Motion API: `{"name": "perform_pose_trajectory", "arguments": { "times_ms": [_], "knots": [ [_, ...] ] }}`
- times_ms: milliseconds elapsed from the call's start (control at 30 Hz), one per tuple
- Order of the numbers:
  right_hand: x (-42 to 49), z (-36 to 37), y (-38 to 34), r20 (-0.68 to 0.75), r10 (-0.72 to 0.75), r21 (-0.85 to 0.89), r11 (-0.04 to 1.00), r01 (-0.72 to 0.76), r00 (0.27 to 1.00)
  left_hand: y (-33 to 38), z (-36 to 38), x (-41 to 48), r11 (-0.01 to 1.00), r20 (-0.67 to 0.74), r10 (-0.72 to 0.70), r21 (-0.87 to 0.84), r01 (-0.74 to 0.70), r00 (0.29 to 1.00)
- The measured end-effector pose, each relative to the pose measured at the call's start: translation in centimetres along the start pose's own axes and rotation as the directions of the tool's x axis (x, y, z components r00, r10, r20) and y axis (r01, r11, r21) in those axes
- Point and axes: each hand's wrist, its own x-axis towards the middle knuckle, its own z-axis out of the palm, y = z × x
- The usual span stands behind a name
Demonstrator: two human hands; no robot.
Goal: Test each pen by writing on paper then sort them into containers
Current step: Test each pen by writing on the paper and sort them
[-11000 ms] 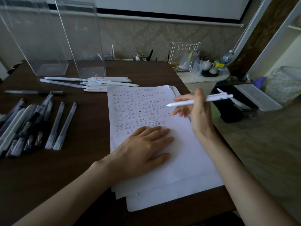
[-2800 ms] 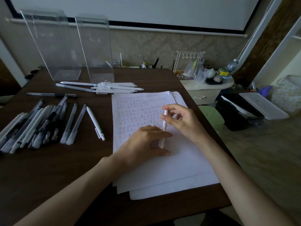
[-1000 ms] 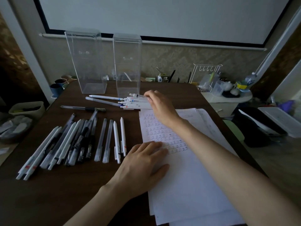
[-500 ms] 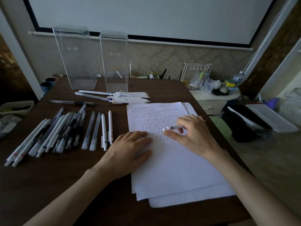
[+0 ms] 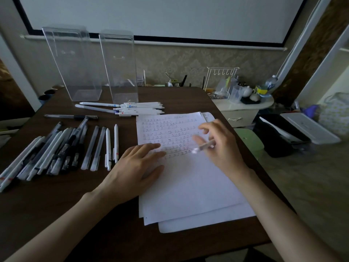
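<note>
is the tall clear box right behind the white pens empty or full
Looks empty: the tall clear plastic container stands upright, its floor bare through the walls. The white pens lie outside it on the dark wooden table.

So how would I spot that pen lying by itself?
Start at the two clear containers at the back of the table. Nearer than the white pen bundle before them, to its left, lies the lone pen. It is clear with a dark grip, and lies crosswise above the lengthwise row.

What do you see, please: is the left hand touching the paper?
Touching. The head view shows the left hand lying flat on the paper, fingers over its writing.
</note>
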Motion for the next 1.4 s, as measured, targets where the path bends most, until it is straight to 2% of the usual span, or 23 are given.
{"name": "perform_pose_trajectory", "arguments": {
  "times_ms": [67, 133, 200, 267, 300, 400, 567, 767, 933, 1067, 1400],
  "knots": [
    [0.0, -0.7, 0.0, -0.074, 0.174, 0.202, 0.967, -0.156, 0.982, 0.7, -0.3, 0.1, 0.998, 0.005, 0.059, 0.001, -0.059, 0.998],
    [0.3, -1.2, 0.0, -0.052, 0.387, 0.387, 0.857, -0.339, 0.921, 2.0, -0.4, 0.6, 0.989, 0.042, 0.149, 0.014, -0.149, 0.988],
    [0.6, -1.4, 0.5, -0.016, 0.547, 0.445, 0.754, -0.484, 0.837, 3.5, -0.3, 1.5, 0.974, 0.089, 0.224, 0.025, -0.227, 0.97],
    [0.8, -1.6, 1.0, 0.061, 0.643, 0.476, 0.653, -0.589, 0.763, 4.9, 0.3, 3.0, 0.964, 0.126, 0.263, 0.005, -0.266, 0.956],
    [0.8, -1.7, 1.2, 0.103, 0.652, 0.465, 0.636, -0.616, 0.751, 5.6, 0.8, 3.7, 0.959, 0.131, 0.279, 0.005, -0.282, 0.951],
    [0.6, -1.3, 1.7, 0.164, 0.594, 0.372, 0.703, -0.607, 0.788, 7.4, 2.5, 5.4, 0.95, 0.147, 0.303, 0.028, -0.31, 0.942],
    [0.4, -0.7, 2.3, 0.179, 0.599, 0.286, 0.727, -0.624, 0.78, 7.8, 4.0, 5.3, 0.951, 0.167, 0.304, 0.012, -0.31, 0.938],
    [0.2, -0.4, 2.5, 0.225, 0.558, 0.225, 0.768, -0.6, 0.799, 7.7, 4.5, 5.2, 0.948, 0.101, 0.304, 0.066, -0.311, 0.947],
    [0.0, -0.1, 2.8, 0.232, 0.524, 0.165, 0.809, -0.564, 0.819, 7.7, 4.7, 5.4, 0.959, 0.116, 0.279, 0.018, -0.283, 0.953],
    [0.0, 0.0, 2.8, 0.197, 0.521, 0.147, 0.822, -0.551, 0.83, 7.6, 4.8, 5.3, 0.961, 0.097, 0.274, 0.022, -0.277, 0.957],
    [0.2, -0.3, 2.4, 0.213, 0.547, 0.175, 0.794, -0.582, 0.81, 7.5, 5.0, 5.3, 0.96, 0.097, 0.274, 0.029, -0.278, 0.957]
  ]
}}
